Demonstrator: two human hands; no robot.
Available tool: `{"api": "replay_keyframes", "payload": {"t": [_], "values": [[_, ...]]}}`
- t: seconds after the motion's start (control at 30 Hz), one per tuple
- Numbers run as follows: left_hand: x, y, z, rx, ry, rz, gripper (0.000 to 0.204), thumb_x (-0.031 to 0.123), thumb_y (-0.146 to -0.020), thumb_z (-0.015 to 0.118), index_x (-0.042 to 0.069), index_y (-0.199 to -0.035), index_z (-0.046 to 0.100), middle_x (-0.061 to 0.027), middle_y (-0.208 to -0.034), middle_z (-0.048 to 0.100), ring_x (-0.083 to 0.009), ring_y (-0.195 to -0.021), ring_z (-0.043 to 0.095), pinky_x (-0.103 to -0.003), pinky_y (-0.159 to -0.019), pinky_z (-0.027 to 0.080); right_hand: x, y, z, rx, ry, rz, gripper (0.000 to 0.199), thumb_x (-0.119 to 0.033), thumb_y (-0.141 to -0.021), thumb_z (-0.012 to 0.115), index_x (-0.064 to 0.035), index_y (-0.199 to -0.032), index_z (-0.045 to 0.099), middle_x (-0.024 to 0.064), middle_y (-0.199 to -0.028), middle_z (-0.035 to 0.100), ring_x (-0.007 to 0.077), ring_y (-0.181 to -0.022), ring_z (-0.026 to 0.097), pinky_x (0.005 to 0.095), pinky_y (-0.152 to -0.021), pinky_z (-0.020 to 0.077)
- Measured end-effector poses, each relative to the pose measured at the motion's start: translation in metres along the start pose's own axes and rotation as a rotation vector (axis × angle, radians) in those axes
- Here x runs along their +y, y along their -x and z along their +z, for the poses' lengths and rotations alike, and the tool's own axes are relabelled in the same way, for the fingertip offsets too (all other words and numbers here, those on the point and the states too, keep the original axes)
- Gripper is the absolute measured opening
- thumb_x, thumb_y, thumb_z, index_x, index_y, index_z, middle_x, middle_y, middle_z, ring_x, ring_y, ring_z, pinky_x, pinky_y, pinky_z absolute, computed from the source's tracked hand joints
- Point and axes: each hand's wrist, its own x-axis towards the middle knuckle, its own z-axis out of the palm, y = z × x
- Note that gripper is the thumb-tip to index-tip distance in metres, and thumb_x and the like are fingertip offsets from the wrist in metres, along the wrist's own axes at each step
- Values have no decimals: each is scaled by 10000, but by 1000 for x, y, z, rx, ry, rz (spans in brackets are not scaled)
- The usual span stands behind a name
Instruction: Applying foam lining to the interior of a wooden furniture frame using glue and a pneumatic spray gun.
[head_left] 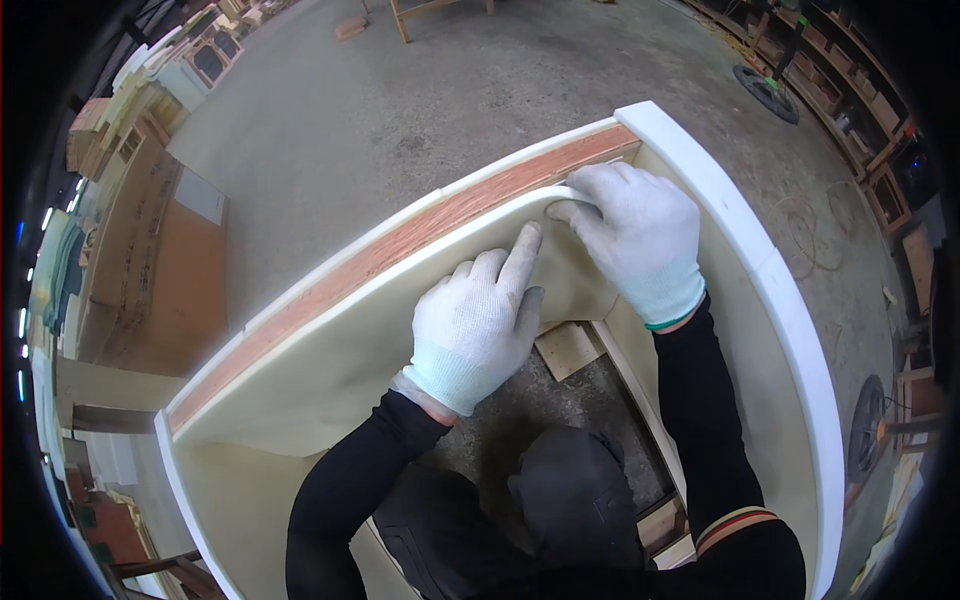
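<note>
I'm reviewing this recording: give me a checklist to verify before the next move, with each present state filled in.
1. Gloves worn: ok, on both the left hand and right hand.
2. Right hand gripping the pale sheet: ok, edge pinched between thumb and fingers.
3. Left hand against the sheet: ok, index finger extended, apparently touching it.
4. Sheet lying along the wooden rail near the right hand: not ok, it bends away there.
5. Sheet fastened to the rail: cannot tell.
</note>
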Motion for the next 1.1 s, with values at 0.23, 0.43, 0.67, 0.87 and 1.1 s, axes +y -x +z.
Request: {"api": "replay_keyframes", "payload": {"t": [0.23, 0.43, 0.67, 0.87, 1.1], "values": [[4, -5, 2, 26, -41, -42, 629, 202, -880, 737, 53, -1458, 538, -95, -917, 669, -266, -749, 693, -361, -667, 576, 5, 13, -11, -35, 49, 45, 246, -214, -800, 786, -132, -967, 626, 60, -813, 630, 263, -768, 658, 390, -670, 504], [10, -13, -2, 135, -17, 20, 498, 184, -863, 773, 70, -1331, 646, -87, -905, 670, -261, -709, 684, -359, -653, 569, 20, 30, -15, 55, 75, 76, 225, -141, -812, 746, -130, -996, 618, 68, -834, 611, 274, -786, 658, 404, -680, 520], [22, -41, -19, 189, -180, 96, 422, 183, -810, 806, 116, -1217, 716, -90, -1106, 680, -282, -977, 661, -379, -838, 538, 18, 21, 0, 170, 94, 161, 227, -169, -837, 742, -140, -1030, 625, 68, -853, 614, 272, -791, 662, 399, -662, 541], [32, -86, 0, 230, -309, 179, 338, 269, -788, 814, 173, -1106, 756, -86, -1283, 620, -340, -1198, 564, -507, -984, 446, 14, 39, 17, 249, -76, 296, 460, -137, -863, 740, -91, -1299, 601, 137, -1134, 685, 332, -1005, 689, 423, -812, 578], [34, -107, -1, 239, -323, 231, 71, 202, -828, 760, 146, -871, 758, -75, -1188, 666, -350, -1140, 585, -497, -911, 451, -4, 85, 48, 577, -203, 329, 736, -74, -829, 788, 0, -1478, 451, 306, -1409, 528, 473, -1212, 605, 471, -959, 541]]}}
